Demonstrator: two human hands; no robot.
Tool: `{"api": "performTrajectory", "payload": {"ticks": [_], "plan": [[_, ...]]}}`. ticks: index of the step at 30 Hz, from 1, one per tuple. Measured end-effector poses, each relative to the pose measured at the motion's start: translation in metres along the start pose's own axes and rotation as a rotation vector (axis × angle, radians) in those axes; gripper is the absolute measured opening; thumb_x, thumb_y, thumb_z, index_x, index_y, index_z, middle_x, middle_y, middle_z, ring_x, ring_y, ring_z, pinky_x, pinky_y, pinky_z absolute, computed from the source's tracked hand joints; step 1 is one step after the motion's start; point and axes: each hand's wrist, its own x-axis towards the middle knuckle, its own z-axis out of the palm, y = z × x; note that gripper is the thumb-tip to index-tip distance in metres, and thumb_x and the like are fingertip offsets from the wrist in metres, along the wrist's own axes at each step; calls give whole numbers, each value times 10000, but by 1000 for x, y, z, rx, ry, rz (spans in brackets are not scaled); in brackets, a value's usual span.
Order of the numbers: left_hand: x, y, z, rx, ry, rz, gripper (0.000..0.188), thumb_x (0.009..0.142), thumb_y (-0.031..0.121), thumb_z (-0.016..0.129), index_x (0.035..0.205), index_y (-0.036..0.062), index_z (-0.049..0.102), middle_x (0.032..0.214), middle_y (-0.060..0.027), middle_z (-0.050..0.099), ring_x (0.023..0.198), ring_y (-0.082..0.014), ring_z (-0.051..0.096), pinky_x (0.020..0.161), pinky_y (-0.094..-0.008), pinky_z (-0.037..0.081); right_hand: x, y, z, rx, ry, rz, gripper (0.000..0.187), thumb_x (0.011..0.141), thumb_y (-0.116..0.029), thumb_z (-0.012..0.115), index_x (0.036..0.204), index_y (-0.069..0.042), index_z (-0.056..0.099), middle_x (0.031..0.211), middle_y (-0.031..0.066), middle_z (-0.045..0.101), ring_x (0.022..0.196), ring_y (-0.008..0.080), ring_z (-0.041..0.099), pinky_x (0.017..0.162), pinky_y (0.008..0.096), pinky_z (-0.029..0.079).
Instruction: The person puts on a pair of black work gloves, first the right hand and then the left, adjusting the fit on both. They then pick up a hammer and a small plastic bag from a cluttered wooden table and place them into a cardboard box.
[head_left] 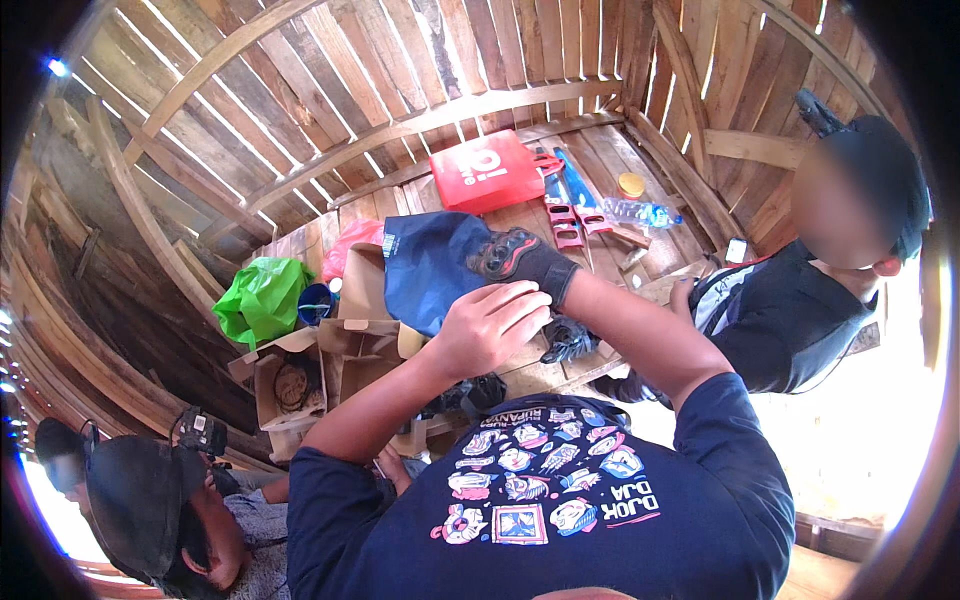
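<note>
Apparently, glove-fitting is in hand: bent fingers of the left hand meet the black glove on the right hand, near the wrist; I cannot tell whether either hand grips. Next likely calls for snugging it. Beyond the fingers is a red bag.

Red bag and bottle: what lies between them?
Two red-handled tools lie between the red bag and the bottle, as the head view shows.
</note>
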Motion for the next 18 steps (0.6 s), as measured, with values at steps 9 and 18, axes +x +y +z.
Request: {"api": "performTrajectory", "payload": {"ticks": [9,18], "plan": [[10,-10,1,-177,-218,-59,171,845,120,732,1001,53,707,1044,-61,709,977,-263,706,840,-373,599,-20,-7,55,155,498,-79,220,953,-193,597,1046,-63,748,1004,135,751,878,302,734,797,400,595],[10,-18,3,-608,-386,-284,335,815,265,876,938,58,642,969,-86,660,944,-317,660,842,-427,506,-40,-71,52,296,175,42,204,934,-215,626,1002,-64,745,965,130,739,847,287,722,770,396,585]]}}
